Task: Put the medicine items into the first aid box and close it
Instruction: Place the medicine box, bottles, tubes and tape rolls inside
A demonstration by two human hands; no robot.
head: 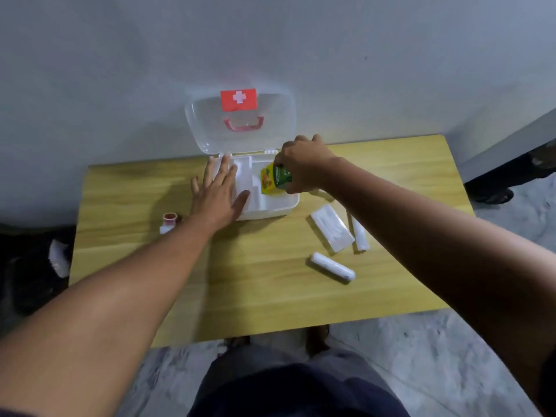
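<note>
A white first aid box [270, 209] stands open at the back of the wooden table, its clear lid [240, 121] with a red cross label upright against the wall. My right hand [304, 164] grips a yellow and green medicine carton [272, 180] and holds it inside the box's right compartment. My left hand [218, 191] lies flat, fingers spread, on the box's left side. To the right of the box lie a flat white packet [332, 231], a thin white tube [359, 233] and a white bandage roll [332, 267]. A small white bottle with a red cap [168, 222] lies left of the box.
The table [255, 281] stands against a grey wall. Dark objects sit on the floor at the left [33, 260] and far right [511, 173]. My legs are below the table's near edge.
</note>
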